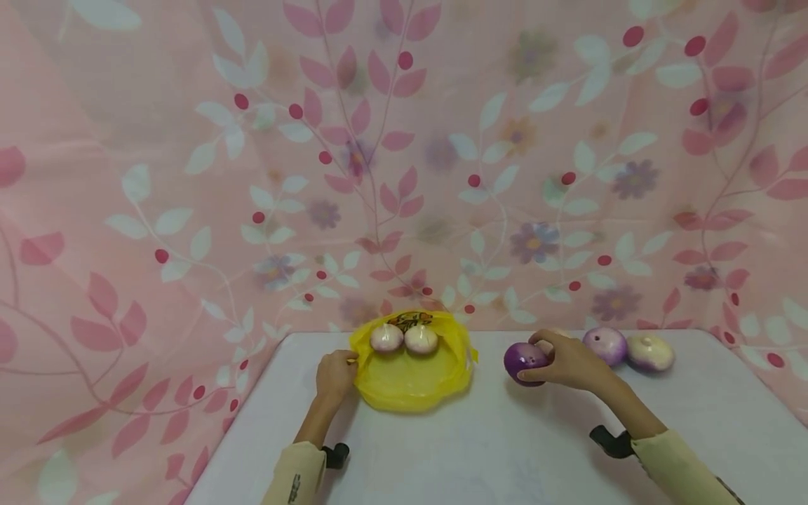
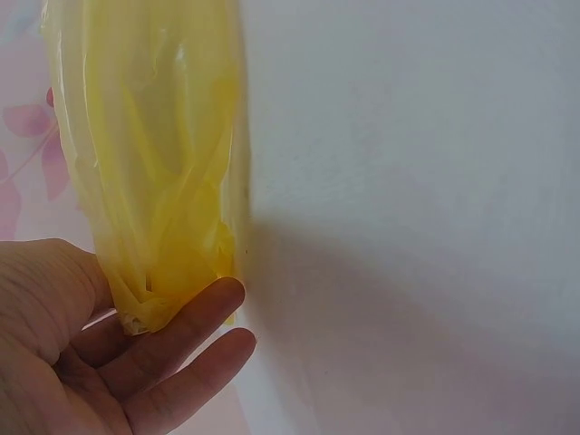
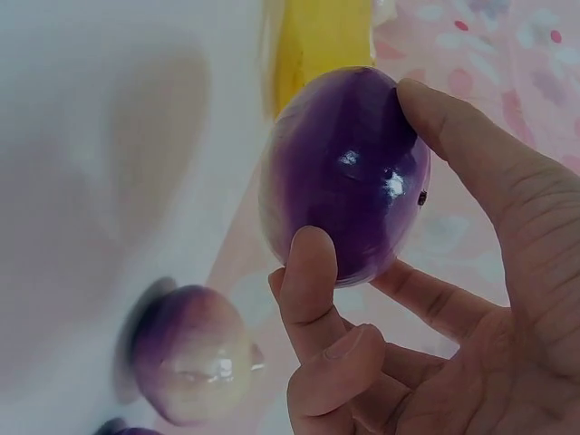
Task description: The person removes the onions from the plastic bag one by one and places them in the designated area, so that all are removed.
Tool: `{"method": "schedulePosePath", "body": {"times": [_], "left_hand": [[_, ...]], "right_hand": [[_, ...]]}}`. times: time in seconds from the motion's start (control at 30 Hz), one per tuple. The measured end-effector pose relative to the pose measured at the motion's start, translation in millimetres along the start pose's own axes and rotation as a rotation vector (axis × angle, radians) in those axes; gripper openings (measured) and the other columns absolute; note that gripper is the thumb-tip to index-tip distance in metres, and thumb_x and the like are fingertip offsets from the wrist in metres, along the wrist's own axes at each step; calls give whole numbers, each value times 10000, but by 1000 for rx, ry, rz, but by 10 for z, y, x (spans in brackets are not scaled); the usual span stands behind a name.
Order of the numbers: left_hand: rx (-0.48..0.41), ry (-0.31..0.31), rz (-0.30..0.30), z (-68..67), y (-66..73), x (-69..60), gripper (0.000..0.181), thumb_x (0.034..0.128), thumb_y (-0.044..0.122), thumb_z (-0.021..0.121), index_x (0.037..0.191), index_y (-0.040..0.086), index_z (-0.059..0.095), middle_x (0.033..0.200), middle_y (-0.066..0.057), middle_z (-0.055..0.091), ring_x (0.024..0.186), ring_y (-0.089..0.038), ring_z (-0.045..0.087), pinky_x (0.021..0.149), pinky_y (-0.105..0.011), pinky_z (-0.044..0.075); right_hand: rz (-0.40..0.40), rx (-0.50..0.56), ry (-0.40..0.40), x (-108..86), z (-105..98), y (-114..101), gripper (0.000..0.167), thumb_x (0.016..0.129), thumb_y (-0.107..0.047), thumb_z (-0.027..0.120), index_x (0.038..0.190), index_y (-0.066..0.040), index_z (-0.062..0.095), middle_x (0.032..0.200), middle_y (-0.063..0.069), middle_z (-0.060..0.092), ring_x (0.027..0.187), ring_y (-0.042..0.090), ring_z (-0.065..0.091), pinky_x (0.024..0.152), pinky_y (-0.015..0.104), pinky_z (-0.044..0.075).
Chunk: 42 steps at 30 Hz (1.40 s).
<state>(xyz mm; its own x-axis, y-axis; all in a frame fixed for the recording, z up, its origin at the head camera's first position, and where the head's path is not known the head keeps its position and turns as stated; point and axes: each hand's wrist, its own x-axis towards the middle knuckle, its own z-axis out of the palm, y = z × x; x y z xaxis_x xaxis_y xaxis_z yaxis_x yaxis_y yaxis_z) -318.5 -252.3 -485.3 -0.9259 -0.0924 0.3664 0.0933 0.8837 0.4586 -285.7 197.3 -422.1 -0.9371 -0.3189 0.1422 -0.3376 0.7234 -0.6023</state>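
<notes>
Right hand (image 1: 571, 361): a purple vegetable (image 1: 521, 360) is gripped between thumb and fingers to the right of the yellow bag (image 1: 410, 394); its glossy body is judged firm and slippery, best grasped around its widest part. At the bag's left edge, thin film, judged limp and easily torn, is pinched by the left hand (image 1: 336, 377); two paler vegetables (image 1: 386, 339) are contained toward the bag's far side.
</notes>
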Motion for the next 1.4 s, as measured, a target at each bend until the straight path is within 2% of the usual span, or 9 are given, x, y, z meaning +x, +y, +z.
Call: {"method": "schedulePosePath", "body": {"times": [0.23,0.37,0.47,0.6,0.7,0.9,1.13,1.4], "left_hand": [[10,-12,-11,11,-4,6,175,850,-6,667,990,-16,771,967,-180,731,885,-341,701,739,-449,574],[9,-20,-15,-19,12,8,179,850,-10,658,992,-26,766,979,-192,727,889,-345,698,737,-454,573],[9,-21,-18,-30,27,5,179,852,-6,660,993,-19,769,982,-186,728,896,-343,698,741,-452,573],[15,-17,-17,-36,36,5,176,850,-1,665,989,-11,772,961,-175,733,891,-343,698,744,-451,572],[18,-14,-20,-38,35,8,176,849,0,666,990,-9,773,954,-171,734,890,-344,696,749,-452,571],[29,-9,-13,-35,28,13,170,848,0,673,985,-11,773,951,-169,734,889,-345,696,752,-456,570],[22,-5,-9,-32,22,14,171,842,-6,673,980,-8,774,951,-170,734,884,-350,695,750,-463,568],[13,-21,-10,-22,4,15,173,854,11,670,993,-10,771,969,-174,732,869,-336,700,720,-446,574]], "right_hand": [[10,47,-11,-72,-41,115,614,736,-399,854,1168,-93,543,792,49,666,688,159,598,621,341,479],[-21,27,14,-89,-42,162,575,724,-396,863,1133,-134,555,972,113,677,695,154,595,646,342,485],[-42,-38,37,-110,-44,193,592,714,-434,859,1135,-130,574,1117,159,650,715,159,595,650,363,495],[-19,-106,35,-138,-50,238,683,708,-471,849,1195,-73,582,1011,144,669,742,193,598,634,401,499],[5,-119,20,-153,-55,274,717,712,-476,844,1219,-48,572,928,104,664,746,209,592,622,402,491],[9,-130,-2,-181,-43,367,741,714,-475,844,1236,-25,572,938,90,649,754,189,567,640,374,483],[13,-141,11,-213,-33,471,732,709,-477,846,1218,-24,576,1009,153,659,782,213,598,668,448,526],[21,-125,11,-256,-38,471,749,711,-454,850,1229,3,562,924,83,637,745,185,591,617,370,503]]}}
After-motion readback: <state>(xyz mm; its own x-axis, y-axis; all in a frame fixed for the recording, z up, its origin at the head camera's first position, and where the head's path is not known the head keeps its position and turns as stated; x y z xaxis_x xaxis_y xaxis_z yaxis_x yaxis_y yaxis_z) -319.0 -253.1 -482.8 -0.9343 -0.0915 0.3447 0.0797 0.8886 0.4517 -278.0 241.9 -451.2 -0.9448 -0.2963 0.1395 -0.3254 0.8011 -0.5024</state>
